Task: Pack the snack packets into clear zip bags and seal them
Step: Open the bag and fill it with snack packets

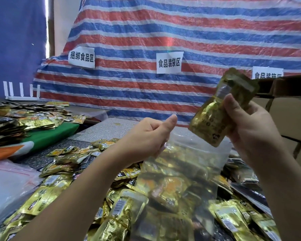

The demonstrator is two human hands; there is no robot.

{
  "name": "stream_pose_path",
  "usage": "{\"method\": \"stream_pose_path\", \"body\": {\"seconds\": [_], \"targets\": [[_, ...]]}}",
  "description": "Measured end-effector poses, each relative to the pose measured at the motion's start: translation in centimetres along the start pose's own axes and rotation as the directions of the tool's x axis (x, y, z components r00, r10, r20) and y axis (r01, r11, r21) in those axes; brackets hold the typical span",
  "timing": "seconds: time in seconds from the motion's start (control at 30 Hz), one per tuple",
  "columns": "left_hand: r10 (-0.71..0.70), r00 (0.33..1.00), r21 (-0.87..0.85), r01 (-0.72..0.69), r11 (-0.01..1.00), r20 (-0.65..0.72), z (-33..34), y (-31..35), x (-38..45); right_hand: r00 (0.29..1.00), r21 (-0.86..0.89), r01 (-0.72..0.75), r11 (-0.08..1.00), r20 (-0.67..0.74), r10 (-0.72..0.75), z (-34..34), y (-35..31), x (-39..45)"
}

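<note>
While the head view is the only one supplied, it shows both hands raised above a heap of packets [47,197] spread across the lower frame. The left hand [146,136], centre frame, has its fingers curled, pinching the upper edge of a clear bag [189,171]; this hold appears meant to keep the mouth lifted and open for loading. The bag hangs below that hand, and gold packets show through its film, though whether they lie inside or under it cannot be told. The right hand [250,129], at centre right, grasps a gold packet [221,110] between thumb and fingers, tilted, its lower corner just above the bag's right rim. In my judgement it is poised for insertion. Open room exists between the two hands above the mouth. A cardboard box [288,119] stands close at the right edge, limiting sideways travel there. A striped tarpaulin [163,32] closes the background.
</note>
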State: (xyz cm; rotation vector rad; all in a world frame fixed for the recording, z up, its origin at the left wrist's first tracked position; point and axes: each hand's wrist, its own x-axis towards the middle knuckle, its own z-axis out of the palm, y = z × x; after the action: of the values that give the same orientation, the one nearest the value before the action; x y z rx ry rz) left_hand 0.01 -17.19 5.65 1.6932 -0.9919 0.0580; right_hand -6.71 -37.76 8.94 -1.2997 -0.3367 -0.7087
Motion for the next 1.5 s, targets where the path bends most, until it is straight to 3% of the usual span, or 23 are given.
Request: {"method": "stream_pose_path", "body": {"seconds": [0.23, 0.37, 0.5, 0.6, 0.73, 1.0, 1.33, 1.5], "targets": [[0.035, 0.999, 0.084, -0.035, 0.996, 0.0, 0.1, 0.0, -0.1, 0.992, -0.211, 0.123, 0.97, 0.055, -0.114, 0.5, 0.4, -0.2], [0.064, 0.998, 0.089, -0.065, 0.994, 0.014, 0.2, -0.2, -0.1, 0.984, -0.171, 0.175, 0.97, 0.04, -0.171, 0.8, 0.6, -0.3], [0.096, 0.995, 0.048, -0.096, 0.994, -0.004, 0.1, -0.3, 0.1, 0.974, -0.303, 0.126, 0.945, 0.218, -0.06, 0.2, 0.2, -0.3], [0.105, 0.994, 0.032, -0.104, 0.994, -0.034, -0.1, -0.3, 0.1, 0.924, -0.442, 0.131, 0.887, 0.378, 0.052, -0.1, -0.1, -0.5], [0.123, 0.991, 0.008, -0.123, 0.992, -0.058, -0.3, -0.4, 0.2, 0.85, -0.54, 0.105, 0.835, 0.484, 0.205, -0.5, -0.5, -0.6], [0.132, 0.984, -0.053, -0.139, 0.989, -0.118, -0.2, -0.2, 0.3, 0.799, -0.645, 0.058, 0.762, 0.487, 0.352, -1.0, -1.3, -0.6], [0.365, 0.881, 0.251, -0.296, 0.922, -0.3, 0.3, -0.5, 0.5, 0.773, -0.774, 0.112, 0.623, 0.461, 0.435, 0.2, -1.5, -1.4], [0.43, 0.86, 0.357, -0.323, 0.876, -0.275, 0.6, -0.8, 0.4, 0.719, -0.845, 0.168, 0.508, 0.458, 0.523, 0.9, -1.1, -1.7]]}}
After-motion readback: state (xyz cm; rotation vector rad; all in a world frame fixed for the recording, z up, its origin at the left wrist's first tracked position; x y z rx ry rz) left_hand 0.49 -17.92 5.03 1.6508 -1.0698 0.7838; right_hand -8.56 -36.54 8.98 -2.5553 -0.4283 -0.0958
